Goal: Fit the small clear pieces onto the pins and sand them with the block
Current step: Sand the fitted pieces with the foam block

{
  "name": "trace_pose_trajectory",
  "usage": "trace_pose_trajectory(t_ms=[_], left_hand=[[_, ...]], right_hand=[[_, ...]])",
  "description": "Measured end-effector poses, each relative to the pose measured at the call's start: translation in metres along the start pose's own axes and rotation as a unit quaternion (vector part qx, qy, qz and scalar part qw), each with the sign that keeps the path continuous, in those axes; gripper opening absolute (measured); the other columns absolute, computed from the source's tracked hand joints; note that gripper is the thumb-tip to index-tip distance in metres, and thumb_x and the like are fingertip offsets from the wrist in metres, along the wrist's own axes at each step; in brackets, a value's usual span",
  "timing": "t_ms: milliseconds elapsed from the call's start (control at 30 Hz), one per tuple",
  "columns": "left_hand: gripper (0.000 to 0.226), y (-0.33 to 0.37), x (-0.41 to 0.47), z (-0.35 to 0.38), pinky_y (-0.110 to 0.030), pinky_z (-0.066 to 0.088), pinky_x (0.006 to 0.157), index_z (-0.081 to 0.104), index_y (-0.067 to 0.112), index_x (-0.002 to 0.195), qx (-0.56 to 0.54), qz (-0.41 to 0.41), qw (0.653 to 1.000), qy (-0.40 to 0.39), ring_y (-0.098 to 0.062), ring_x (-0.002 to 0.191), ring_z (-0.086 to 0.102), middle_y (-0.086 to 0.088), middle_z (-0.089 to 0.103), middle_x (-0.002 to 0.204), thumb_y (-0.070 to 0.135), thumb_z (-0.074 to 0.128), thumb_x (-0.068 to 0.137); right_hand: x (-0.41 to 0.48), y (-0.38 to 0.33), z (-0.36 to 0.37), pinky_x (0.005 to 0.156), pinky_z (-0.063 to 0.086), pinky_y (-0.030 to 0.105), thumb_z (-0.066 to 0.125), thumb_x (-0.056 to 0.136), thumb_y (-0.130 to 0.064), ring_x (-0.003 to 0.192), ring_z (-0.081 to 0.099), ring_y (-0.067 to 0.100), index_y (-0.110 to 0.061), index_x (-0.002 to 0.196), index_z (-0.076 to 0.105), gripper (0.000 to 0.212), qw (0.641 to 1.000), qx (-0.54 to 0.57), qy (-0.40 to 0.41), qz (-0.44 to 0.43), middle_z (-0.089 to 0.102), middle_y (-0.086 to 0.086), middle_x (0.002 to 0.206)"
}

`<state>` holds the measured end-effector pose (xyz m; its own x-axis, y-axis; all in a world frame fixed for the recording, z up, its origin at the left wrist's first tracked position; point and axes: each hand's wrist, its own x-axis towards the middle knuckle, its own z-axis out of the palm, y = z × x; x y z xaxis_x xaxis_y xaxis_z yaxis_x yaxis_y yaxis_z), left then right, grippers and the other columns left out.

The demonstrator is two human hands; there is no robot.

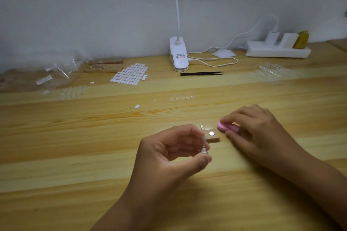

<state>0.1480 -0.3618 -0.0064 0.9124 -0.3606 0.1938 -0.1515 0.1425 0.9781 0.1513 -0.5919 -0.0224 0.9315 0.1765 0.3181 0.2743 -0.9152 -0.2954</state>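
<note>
Boards of pale wood made up the worktop (93, 174) under both my hands. My left hand (169, 153) was curled just above it, thumb and fingertips pinching a small metal pin (204, 145). Something pale and clear sat at the pin's lower end, too blurred for me to tell whether it was one of the clear pieces. Just beyond those fingertips stood a small wooden base (214, 138) with a bright round disc (211, 133) on its top face, and a second pin (201, 126) showed just behind it.

My right hand (259, 129) lay to the right of the base, fingers over the top and thumb at the near edge, gripping the pink sanding block (228, 128). The block rested on the worktop with its left end just beside the base.

Farther back lay a short row of clear nail tips (182, 98) and one loose white oval sticker (137, 106). Beyond them were a sheet of white oval stickers (129, 73), a wooden pin rack (103, 68), a clear plastic bag (60, 73) and black tweezers (202, 73). A white clip lamp (179, 56) and a power strip (277, 51) stood against the wall.
</note>
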Motion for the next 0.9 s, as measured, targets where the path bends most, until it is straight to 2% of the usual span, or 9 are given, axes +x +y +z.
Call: trace_pose_trajectory(t_ms=[133,200,267,333,467,600,733,833,900], left_hand=[[0.032,-0.001,0.000,0.000,-0.024,0.057,0.071,0.076,0.014,0.094,-0.018,-0.027,0.999,0.026,-0.020,0.076,0.072,-0.014,0.075,0.082,0.001,0.082,0.064],[0.033,-0.002,0.000,0.001,-0.024,0.058,0.071,0.076,0.015,0.093,-0.014,-0.029,0.999,0.033,-0.019,0.074,0.072,-0.013,0.075,0.081,0.002,0.082,0.063],[0.033,-0.001,0.000,0.002,-0.026,0.058,0.072,0.078,0.019,0.093,-0.005,-0.017,0.999,0.028,-0.018,0.074,0.072,-0.010,0.076,0.081,0.002,0.082,0.065],[0.033,0.001,-0.002,0.004,-0.027,0.058,0.073,0.078,0.022,0.094,0.015,0.006,1.000,0.008,-0.018,0.077,0.074,-0.007,0.076,0.082,0.001,0.081,0.069],[0.029,0.001,-0.003,0.001,-0.026,0.058,0.071,0.077,0.014,0.092,0.000,0.003,1.000,0.024,-0.019,0.074,0.072,-0.012,0.075,0.079,0.004,0.084,0.065],[0.031,0.002,-0.001,0.001,-0.025,0.057,0.070,0.078,0.014,0.094,-0.025,-0.003,1.000,0.010,-0.019,0.075,0.072,-0.013,0.075,0.081,0.004,0.086,0.065],[0.028,0.003,-0.004,0.001,-0.023,0.055,0.068,0.078,0.014,0.092,-0.055,0.004,0.998,-0.025,-0.019,0.075,0.072,-0.008,0.074,0.077,0.008,0.085,0.066],[0.030,0.001,-0.002,0.002,-0.022,0.055,0.069,0.077,0.013,0.093,-0.066,-0.008,0.998,-0.024,-0.018,0.075,0.072,-0.008,0.073,0.077,0.006,0.084,0.065],[0.029,0.001,-0.001,0.003,-0.024,0.055,0.071,0.076,0.012,0.095,-0.075,-0.015,0.996,-0.036,-0.017,0.077,0.071,-0.010,0.074,0.080,0.007,0.083,0.068]], right_hand=[[-0.001,-0.002,-0.006,0.076,0.043,0.016,0.068,0.093,-0.020,0.096,0.058,0.013,-0.030,0.109,0.064,0.020,0.992,0.116,0.029,0.033,0.063,-0.012,0.102],[-0.003,-0.017,-0.009,0.077,0.049,0.021,0.067,0.094,-0.014,0.099,0.062,0.013,-0.025,0.114,0.066,0.023,0.980,0.154,0.123,-0.033,0.064,-0.010,0.107],[-0.008,-0.039,-0.007,0.086,0.049,0.025,0.069,0.090,-0.008,0.102,0.063,0.016,-0.018,0.116,0.068,0.028,0.960,0.180,0.168,-0.131,0.065,-0.005,0.111],[-0.011,-0.049,-0.003,0.087,0.049,0.029,0.068,0.091,-0.005,0.103,0.063,0.020,-0.015,0.117,0.069,0.027,0.953,0.189,0.156,-0.181,0.064,-0.001,0.112],[-0.009,-0.032,-0.006,0.082,0.054,0.040,0.062,0.091,-0.012,0.101,0.064,0.021,-0.011,0.115,0.067,0.024,0.963,0.149,0.155,-0.161,0.067,0.005,0.110],[-0.010,-0.044,-0.006,0.084,0.051,0.027,0.063,0.093,-0.014,0.104,0.064,0.016,-0.021,0.120,0.063,0.028,0.940,0.226,0.195,-0.164,0.065,-0.003,0.113],[-0.011,-0.037,-0.005,0.084,0.054,0.036,0.062,0.092,-0.012,0.106,0.063,0.018,-0.021,0.117,0.063,0.026,0.950,0.188,0.174,-0.177,0.064,-0.001,0.113],[-0.010,-0.037,-0.008,0.080,0.051,0.019,0.062,0.091,-0.013,0.103,0.061,0.001,-0.024,0.116,0.060,0.027,0.946,0.203,0.197,-0.160,0.063,-0.006,0.113],[-0.013,-0.044,-0.005,0.082,0.047,0.016,0.063,0.093,-0.010,0.102,0.062,0.003,-0.017,0.118,0.061,0.026,0.933,0.238,0.199,-0.181,0.064,-0.004,0.112]])
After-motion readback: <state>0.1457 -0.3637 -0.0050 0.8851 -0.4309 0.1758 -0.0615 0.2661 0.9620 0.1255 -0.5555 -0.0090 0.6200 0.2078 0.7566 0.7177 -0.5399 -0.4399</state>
